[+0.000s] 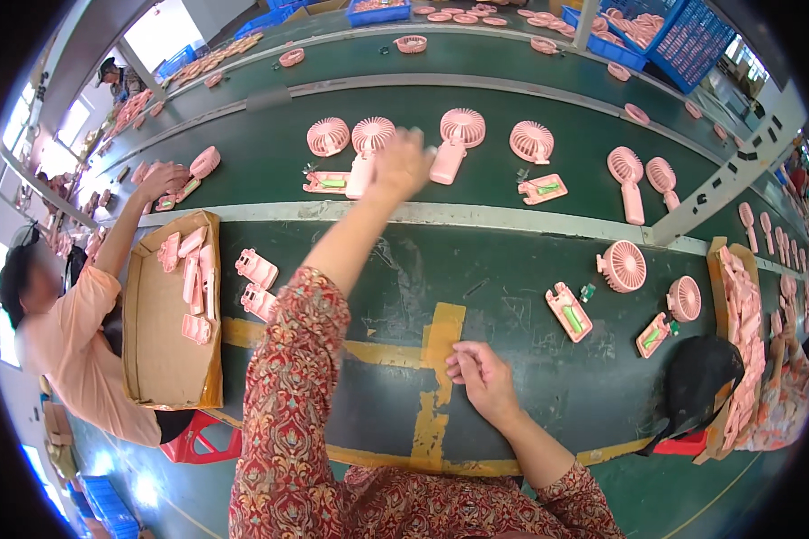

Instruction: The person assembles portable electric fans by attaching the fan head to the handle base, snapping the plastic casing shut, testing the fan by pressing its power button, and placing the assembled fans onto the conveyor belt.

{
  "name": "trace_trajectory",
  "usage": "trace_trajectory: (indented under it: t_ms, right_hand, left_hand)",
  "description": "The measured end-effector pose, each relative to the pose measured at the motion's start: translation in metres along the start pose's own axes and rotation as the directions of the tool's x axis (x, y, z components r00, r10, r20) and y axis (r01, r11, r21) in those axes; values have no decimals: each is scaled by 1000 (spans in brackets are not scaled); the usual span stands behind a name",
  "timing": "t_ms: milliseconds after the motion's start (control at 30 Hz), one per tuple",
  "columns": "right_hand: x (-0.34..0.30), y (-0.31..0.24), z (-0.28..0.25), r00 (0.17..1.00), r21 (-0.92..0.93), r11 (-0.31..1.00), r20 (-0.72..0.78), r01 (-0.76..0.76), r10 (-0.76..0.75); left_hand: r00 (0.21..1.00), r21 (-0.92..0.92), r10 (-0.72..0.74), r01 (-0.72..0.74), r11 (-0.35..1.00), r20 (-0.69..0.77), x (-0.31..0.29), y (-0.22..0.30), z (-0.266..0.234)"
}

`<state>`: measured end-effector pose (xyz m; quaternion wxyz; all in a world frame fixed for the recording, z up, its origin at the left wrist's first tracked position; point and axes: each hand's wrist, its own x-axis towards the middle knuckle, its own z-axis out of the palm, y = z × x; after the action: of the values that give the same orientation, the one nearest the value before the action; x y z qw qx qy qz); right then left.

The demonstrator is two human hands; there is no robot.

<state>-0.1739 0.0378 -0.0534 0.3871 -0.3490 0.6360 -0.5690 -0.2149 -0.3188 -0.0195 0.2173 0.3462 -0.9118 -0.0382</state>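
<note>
My left hand (403, 166) reaches over the far green belt, fingers stretched out and slightly blurred. It is between two pink handheld fans, one with its round head (373, 134) to the left and another (462, 128) to the right; whether it touches either, I cannot tell. Left of it, a pink fan head (328, 136) lies by an opened handle shell (326, 181) with a green part inside. On the near table rests my right hand (487, 384), its fingers loosely curled with nothing visible in them, beside yellow tape (442, 337).
At left, a cardboard box (166, 359) holds pink shells, with two more shells (256, 268) beside it. Opened fans (622, 266) lie to the right, near a black cap (706, 382). A metal post (728, 180) rises at right. A co-worker's hand (162, 180) works at the far left.
</note>
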Motion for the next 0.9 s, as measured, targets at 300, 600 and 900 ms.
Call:
trace_trajectory:
  t_ms: [300, 600, 900]
  right_hand:
    - [2, -8, 4, 1000, -46, 999, 29, -2, 3]
    - [-3, -5, 3, 999, 76, 997, 38, -28, 25]
    - [-32, -51, -27, 954, -212, 961, -203, 178, -222]
  left_hand:
    - [739, 114, -649, 639, 760, 184, -12, -171, -22]
    - [832, -721, -435, 531, 445, 344, -80, -100, -75]
    - [919, -798, -268, 387, 463, 290, -264, 46, -68]
